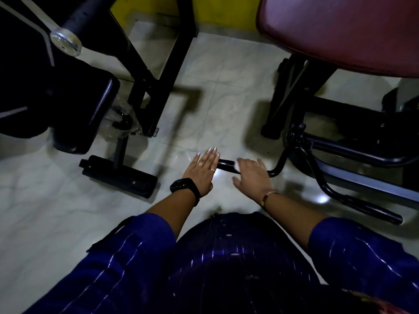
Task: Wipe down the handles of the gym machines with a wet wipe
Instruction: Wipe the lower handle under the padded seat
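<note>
A black bar handle (pixel 225 164) sticks out low over the floor from the machine on the right. My right hand (pixel 251 175) wraps over this handle with a white wet wipe (pixel 237 166) showing at its fingertips, pressed against the bar. My left hand (pixel 204 172) lies flat with straight fingers at the handle's free end; its fingertips touch or hover just over the end of the bar. A second black handle (pixel 362 208) of the same machine runs low on the right.
A maroon padded seat (pixel 344 32) overhangs the upper right on a black frame (pixel 281 103). A black bench (pixel 74 114) with a foot bar (pixel 118 175) stands left. A chrome-capped bar end (pixel 65 41) juts at upper left. Pale tiled floor (pixel 204 98) lies between.
</note>
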